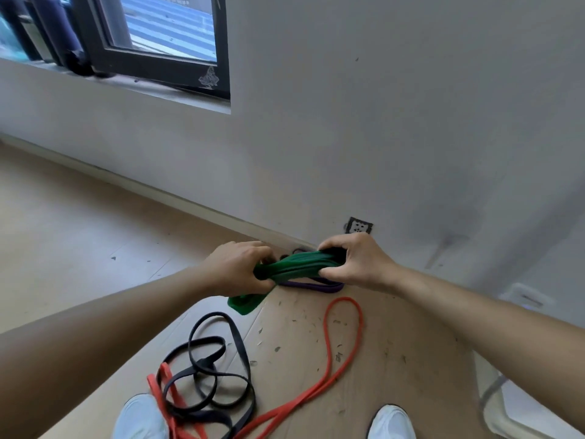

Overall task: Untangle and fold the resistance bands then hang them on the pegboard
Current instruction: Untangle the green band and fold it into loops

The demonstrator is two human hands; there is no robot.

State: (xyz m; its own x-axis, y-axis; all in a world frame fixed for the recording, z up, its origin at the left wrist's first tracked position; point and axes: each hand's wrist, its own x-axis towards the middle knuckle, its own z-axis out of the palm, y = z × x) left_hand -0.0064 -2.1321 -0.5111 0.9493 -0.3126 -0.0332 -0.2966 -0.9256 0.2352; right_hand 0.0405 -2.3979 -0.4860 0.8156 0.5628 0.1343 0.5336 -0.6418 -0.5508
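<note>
Below the wall outlet [359,225], left hand [240,267] and right hand [357,261] each grip 1 end of 1 bunched green band [297,264], its long axis running left-right. Farther below the outlet: 1 purple band [316,286], 1 red band [342,359], 1 black band [209,375].

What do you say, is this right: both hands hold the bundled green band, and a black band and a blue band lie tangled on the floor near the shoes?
One detail is wrong: the head view shows a red band, not a blue one, tangled with the black band on the floor near the shoes. The left hand and right hand do hold the bundled green band.
</note>
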